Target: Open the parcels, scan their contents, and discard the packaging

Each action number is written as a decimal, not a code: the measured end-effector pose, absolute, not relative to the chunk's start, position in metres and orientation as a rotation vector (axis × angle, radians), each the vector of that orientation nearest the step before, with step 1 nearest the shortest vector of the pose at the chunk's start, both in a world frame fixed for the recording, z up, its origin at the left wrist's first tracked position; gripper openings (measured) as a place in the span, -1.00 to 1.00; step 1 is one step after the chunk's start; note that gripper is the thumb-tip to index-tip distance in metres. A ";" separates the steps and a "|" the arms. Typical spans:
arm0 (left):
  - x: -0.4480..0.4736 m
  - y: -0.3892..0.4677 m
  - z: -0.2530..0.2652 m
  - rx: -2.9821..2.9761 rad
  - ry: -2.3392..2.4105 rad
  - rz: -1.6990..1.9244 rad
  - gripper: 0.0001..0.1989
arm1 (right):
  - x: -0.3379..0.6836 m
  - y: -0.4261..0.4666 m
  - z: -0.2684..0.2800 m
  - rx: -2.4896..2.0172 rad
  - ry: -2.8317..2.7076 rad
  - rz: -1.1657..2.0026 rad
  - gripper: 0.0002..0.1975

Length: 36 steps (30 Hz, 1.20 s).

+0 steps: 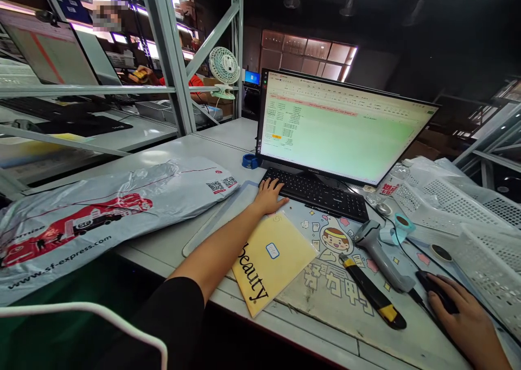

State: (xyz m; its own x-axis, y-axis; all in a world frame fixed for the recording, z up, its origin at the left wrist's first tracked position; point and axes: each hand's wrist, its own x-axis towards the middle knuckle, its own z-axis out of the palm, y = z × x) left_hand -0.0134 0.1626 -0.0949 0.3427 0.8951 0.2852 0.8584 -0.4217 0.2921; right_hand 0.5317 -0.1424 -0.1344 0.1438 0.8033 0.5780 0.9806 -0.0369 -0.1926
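While the left hand (269, 196) sits fingers spread on the left end of the keyboard (328, 195), the right hand (468, 318) cups the black mouse (438, 292) toward the desk's (228, 145) right edge; finger gaps there, can't tell. Yellow packet (280, 264) reaches the front edge.

The wide black-framed monitor (345, 131) glowed pale green, its small text too soft to read; the black plastic keyboard (321, 196) below it was fairly sharp. Behind the monitor, brightness came through a many-paned window (309, 55) under a near-black ceiling (407, 33). Left of it, purplish-white glare edged the metal shelves (187, 28) (a pixelated patch (108, 13) masked one spot), and sheen brightened the white tabletop (158, 155). Right of it, the wide lens stretched the white perforated plastic baskets (451, 196).
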 end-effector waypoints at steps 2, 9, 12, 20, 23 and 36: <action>-0.013 0.162 -0.095 2.500 1.637 0.626 -0.25 | 0.532 -0.142 -0.135 -1.890 -1.701 -0.419 -0.43; -0.013 0.163 -0.096 2.500 1.637 0.631 -0.25 | 0.535 -0.141 -0.137 -1.871 -1.710 -0.436 -0.41; -0.013 0.163 -0.096 2.498 1.637 0.631 -0.25 | 0.536 -0.140 -0.138 -1.863 -1.711 -0.434 -0.38; -0.014 0.160 -0.091 2.482 1.625 0.610 -0.24 | 0.533 -0.139 -0.135 -1.904 -1.689 -0.413 -0.38; -0.014 0.159 -0.090 2.482 1.612 0.603 -0.24 | 0.534 -0.139 -0.135 -1.920 -1.675 -0.416 -0.39; -0.013 0.158 -0.089 2.478 1.632 0.595 -0.24 | 0.528 -0.140 -0.133 -1.892 -1.672 -0.419 -0.40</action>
